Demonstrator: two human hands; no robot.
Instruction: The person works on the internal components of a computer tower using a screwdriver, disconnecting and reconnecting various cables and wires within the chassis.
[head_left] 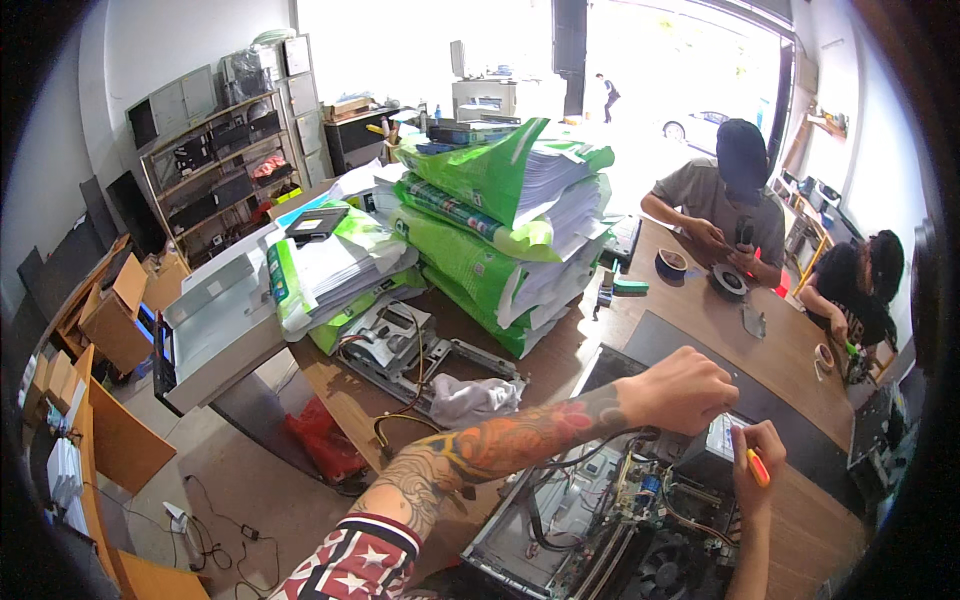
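Observation:
An opened desktop computer case (505,548) lies in front of me, its boards, cables and black fan (660,568) exposed. My left hand (682,392) is closed above the far right part of the case; what its fingers hold, if anything, is hidden. Just right of it, my right hand (757,440) grips a screwdriver by its orange and yellow handle (758,468); the shaft does not show. A metal box with a white label (718,438) sits in the case between my hands. Black cables (540,510) run across the case's left side.
Green-wrapped paper stacks (470,260) rise beyond my left arm. A metal drive bracket (385,335) and white cloth (475,400) lie nearer. Across the brown table (690,265), a co-worker (735,200) handles something near tape rolls (728,282); another person (855,290) works at the right.

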